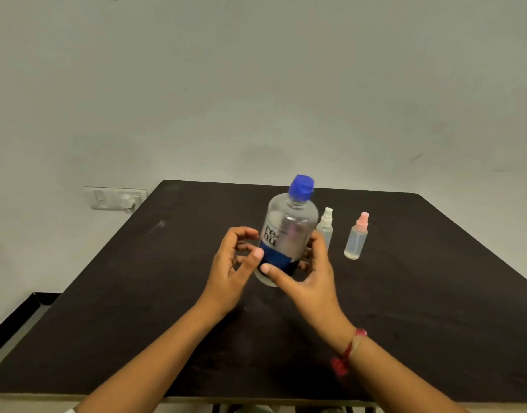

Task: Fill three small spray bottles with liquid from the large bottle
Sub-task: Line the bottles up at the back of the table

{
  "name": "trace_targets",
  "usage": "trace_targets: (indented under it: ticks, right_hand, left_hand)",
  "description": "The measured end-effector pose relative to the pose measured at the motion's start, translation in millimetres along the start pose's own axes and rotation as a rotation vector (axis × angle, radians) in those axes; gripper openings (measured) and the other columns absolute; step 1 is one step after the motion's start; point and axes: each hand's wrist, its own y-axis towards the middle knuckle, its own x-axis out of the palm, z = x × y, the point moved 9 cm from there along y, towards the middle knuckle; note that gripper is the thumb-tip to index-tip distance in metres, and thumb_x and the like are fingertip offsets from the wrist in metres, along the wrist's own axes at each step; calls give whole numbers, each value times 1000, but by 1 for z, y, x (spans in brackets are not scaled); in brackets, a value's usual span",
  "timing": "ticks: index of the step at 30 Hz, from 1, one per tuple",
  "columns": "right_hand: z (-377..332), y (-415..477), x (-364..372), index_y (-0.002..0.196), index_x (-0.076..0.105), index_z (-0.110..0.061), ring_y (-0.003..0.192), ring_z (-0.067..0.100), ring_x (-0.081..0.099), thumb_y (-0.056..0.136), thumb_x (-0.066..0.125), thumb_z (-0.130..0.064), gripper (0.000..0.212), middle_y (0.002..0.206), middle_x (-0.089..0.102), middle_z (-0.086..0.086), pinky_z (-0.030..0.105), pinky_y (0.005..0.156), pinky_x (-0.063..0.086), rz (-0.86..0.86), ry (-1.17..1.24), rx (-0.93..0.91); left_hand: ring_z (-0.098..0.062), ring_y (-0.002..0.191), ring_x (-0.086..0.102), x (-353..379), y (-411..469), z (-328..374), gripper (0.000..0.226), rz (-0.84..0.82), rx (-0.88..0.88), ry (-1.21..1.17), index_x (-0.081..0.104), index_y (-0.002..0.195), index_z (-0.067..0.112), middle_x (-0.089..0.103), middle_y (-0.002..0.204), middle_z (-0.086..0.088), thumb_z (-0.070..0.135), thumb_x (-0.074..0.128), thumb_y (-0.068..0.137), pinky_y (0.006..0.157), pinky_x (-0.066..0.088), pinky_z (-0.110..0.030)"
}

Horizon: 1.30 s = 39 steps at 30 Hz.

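Right now we are gripping the large bottle (289, 231) low on its body with our right hand (315, 272), thumb lying across the front and fingers curling behind it. It is standing on the dark table (435, 293), leaning slightly, its blue cap (301, 187) on. Our left hand (232, 269) is hovering just beside the bottle's left side, fingers loosely curled and holding nothing; whether its thumb tip is touching the label, we cannot tell. A white-capped spray bottle (327, 222) is standing just behind our right hand, and a pink-capped spray bottle (356, 239) is standing near it.
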Motion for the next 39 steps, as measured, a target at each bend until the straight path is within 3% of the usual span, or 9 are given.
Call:
trace_targets:
  ticks: [7, 10, 13, 15, 20, 25, 28, 32, 39]
  right_hand:
    - [23, 8, 58, 123, 40, -31, 110, 5, 59, 67, 78, -36, 68, 122, 58, -7, 25, 89, 52, -46, 67, 80]
    - [43, 19, 73, 120, 39, -29, 106, 0, 59, 73, 77, -19, 61, 116, 58, -13, 18, 85, 50, -18, 45, 127]
    - [67, 35, 86, 118, 38, -29, 107, 7, 59, 75, 75, -14, 58, 117, 58, -8, 18, 83, 50, 5, 23, 189]
    - [78, 45, 95, 121, 40, -27, 107, 9, 56, 76, 74, -14, 58, 123, 50, -4, 17, 86, 47, 16, 0, 236]
    - [97, 79, 108, 134, 40, -19, 108, 8, 44, 78, 74, -15, 65, 120, 32, -6, 15, 88, 38, 68, -54, 287]
    - [119, 112, 110, 131, 42, -18, 116, 13, 46, 79, 71, -12, 60, 128, 44, 0, 32, 103, 40, 187, -87, 303]
    - [132, 132, 111, 125, 45, -17, 118, 18, 51, 79, 69, -8, 53, 126, 52, 1, 41, 104, 42, 272, -91, 309]
    - [148, 160, 113, 129, 44, -16, 119, 20, 51, 82, 64, -7, 51, 128, 54, 3, 42, 103, 42, 336, -82, 331]
    - [175, 207, 120, 135, 40, -16, 124, 22, 48, 86, 62, -8, 55, 135, 50, 4, 42, 106, 41, 387, -83, 331]
  left_hand:
    - [-8, 103, 63, -31, 0, -19, 59, -19, -114, 77, 49, 115, 27, 63, 112, 10, 55, 67, 67, 87, 52, -30]
    - [0, 103, 61, -44, 8, -38, 60, 9, -180, 129, 51, 114, 32, 65, 111, 12, 57, 70, 62, 90, 49, -22]
    - [-1, 105, 61, -50, 21, -60, 55, 1, -245, 136, 51, 119, 28, 65, 112, 11, 38, 79, 73, 90, 48, -17]
    - [-2, 104, 61, -54, 31, -72, 50, 10, -273, 127, 47, 121, 27, 63, 109, 14, 25, 75, 80, 84, 49, -11]
    - [3, 100, 57, -60, 64, -94, 55, 34, -292, 175, 46, 130, 21, 59, 116, 8, 29, 71, 83, 81, 46, -7]
    - [-8, 106, 51, -57, 100, -115, 57, 49, -289, 262, 44, 138, 21, 44, 130, -4, 29, 68, 86, 90, 41, -17]
    - [-8, 104, 48, -52, 122, -127, 57, 42, -297, 285, 41, 140, 21, 42, 130, -5, 27, 66, 88, 82, 39, -11]
    - [-9, 107, 47, -46, 150, -145, 58, 28, -314, 256, 39, 141, 21, 41, 135, -8, 24, 64, 89, 86, 38, -17]
    - [-7, 109, 49, -44, 199, -181, 51, 2, -301, 209, 41, 138, 19, 49, 135, -6, 17, 61, 91, 83, 38, -11]
